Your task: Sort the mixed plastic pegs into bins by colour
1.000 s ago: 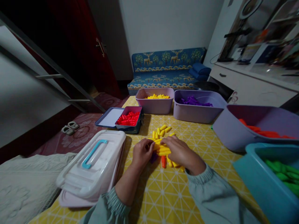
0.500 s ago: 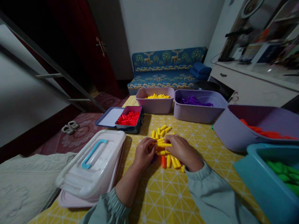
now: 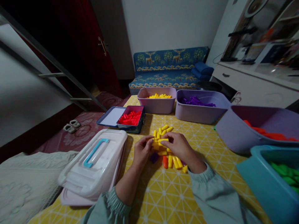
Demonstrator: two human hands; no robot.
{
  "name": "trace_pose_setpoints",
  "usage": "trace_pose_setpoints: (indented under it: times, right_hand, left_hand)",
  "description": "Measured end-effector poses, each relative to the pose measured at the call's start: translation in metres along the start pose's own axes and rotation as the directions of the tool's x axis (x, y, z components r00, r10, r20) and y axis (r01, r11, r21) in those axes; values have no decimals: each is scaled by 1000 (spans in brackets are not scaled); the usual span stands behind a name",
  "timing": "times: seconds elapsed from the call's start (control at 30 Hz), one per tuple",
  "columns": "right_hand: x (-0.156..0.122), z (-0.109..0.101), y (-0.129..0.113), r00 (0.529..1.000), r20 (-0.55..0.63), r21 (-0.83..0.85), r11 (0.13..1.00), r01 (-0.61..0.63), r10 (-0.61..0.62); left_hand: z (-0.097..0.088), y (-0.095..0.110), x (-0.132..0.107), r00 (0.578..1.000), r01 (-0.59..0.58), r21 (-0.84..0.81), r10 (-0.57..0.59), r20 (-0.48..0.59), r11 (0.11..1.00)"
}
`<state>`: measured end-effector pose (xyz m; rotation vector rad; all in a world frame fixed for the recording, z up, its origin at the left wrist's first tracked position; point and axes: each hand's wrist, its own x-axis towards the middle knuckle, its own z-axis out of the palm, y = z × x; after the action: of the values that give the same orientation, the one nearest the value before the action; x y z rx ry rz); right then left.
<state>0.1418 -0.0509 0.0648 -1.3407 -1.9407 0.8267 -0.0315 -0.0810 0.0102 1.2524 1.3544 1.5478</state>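
Observation:
Both hands work over a small heap of short yellow plastic tube-shaped pieces (image 3: 161, 152) on the patterned yellow tablecloth (image 3: 161, 199). My left hand (image 3: 141, 151) is closed in a pinch on a yellow piece (image 3: 155, 145) at the heap's left side. Between the thumb and fingers of my right hand (image 3: 181, 147) is another yellow piece (image 3: 163, 140), close to the left fingertips. I cannot tell whether the two pieces touch. Just below the hands lie an orange-red piece (image 3: 165, 162) and a purple piece (image 3: 154, 157). More yellow pieces (image 3: 164, 128) are scattered beyond the fingers.
Behind the heap stand a lilac bin of yellow pieces (image 3: 154, 106) and one of purple pieces (image 3: 198, 115). At right are a lilac bin with orange pieces (image 3: 231, 133) and a teal bin with green pieces (image 3: 263, 174). An open tin of red pieces (image 3: 140, 127) and a white lid (image 3: 102, 165) are left.
Both hands have lifted slightly, and the yellow piece in my right hand has shifted left towards the left fingertips. More of the purple piece shows. The view has swung slightly left.

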Motion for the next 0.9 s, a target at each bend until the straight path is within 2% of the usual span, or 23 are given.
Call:
trace_pose_setpoints:
  times: [0.1,0.17,0.23,0.3,0.37,0.43,0.5,0.6,0.77,0.9]
  right_hand:
    - [4,-6,6,991,-129,126,992,-10,27]
    - [6,-7,11,984,-156,273,961,-42,88]
    - [6,-5,13,987,-107,345,935,-77,121]
    - [4,-1,13,996,-28,273,959,-79,90]
    - [0,5,10,997,64,81,995,-56,51]
    - [-4,10,6,993,115,-138,990,-17,33]
    - [-7,15,2,995,96,-289,957,19,9]
    - [-9,20,0,998,66,-376,925,47,-24]
    - [-8,21,5,987,153,-410,906,103,-42]
    - [-8,21,10,986,166,-457,887,64,14]
  left_hand:
    - [-2,0,5,985,78,-127,-96,-144,989]
    - [-1,1,6,977,114,-206,-148,-156,972]
    - [-1,2,5,976,143,-235,-176,-126,962]
    - [-1,1,4,980,137,-173,-159,-119,975]
    - [-2,1,3,987,90,-19,-92,-132,996]
    - [-3,2,2,992,15,177,7,-127,984]
    - [-4,4,0,990,-89,366,123,-70,926]
    - [-4,7,-2,970,-233,547,234,68,804]
    - [-3,9,-5,964,-261,626,172,201,735]
    - [-3,10,-7,959,-267,666,122,257,696]
